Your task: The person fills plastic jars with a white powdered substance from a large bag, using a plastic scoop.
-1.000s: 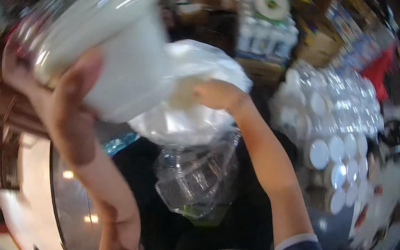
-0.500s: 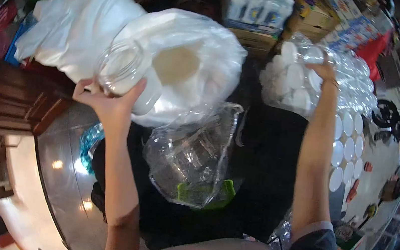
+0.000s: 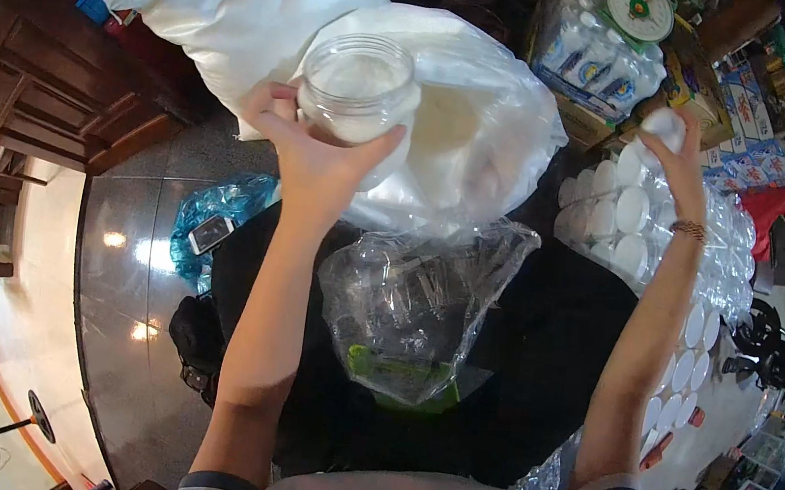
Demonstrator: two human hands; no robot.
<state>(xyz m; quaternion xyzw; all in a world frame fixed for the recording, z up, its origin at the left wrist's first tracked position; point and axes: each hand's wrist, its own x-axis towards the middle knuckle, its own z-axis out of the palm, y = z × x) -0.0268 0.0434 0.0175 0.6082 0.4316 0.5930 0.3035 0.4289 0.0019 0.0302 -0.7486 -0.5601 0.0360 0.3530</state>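
Note:
My left hand (image 3: 320, 156) is wrapped round a clear, open-topped jar (image 3: 356, 106) filled with something white. The jar is upright, in front of an open white plastic sack (image 3: 519, 153) with pale grainy contents (image 3: 447, 118). Off to the right, my right hand (image 3: 684, 174) grips a white lid (image 3: 664, 128) between thumb and fingers. Just below that hand lies a wrapped pack of clear jars with white lids (image 3: 631, 209). A clear plastic bag (image 3: 396, 290) rests on my lap, over a green object (image 3: 399, 380) whose kind I cannot make out.
Another full white sack (image 3: 245, 8) leans at the upper left. A dial scale (image 3: 639, 8) sits on packed bottles (image 3: 594, 68) at the back. On the left, a phone (image 3: 211, 235) lies on blue plastic (image 3: 195, 204). More white-lidded jars (image 3: 689, 368) stand at the right.
My right hand has come up off the wrapped pack with a white lid in its fingers. The view has turned, and the left hand still holds the jar, now more upright.

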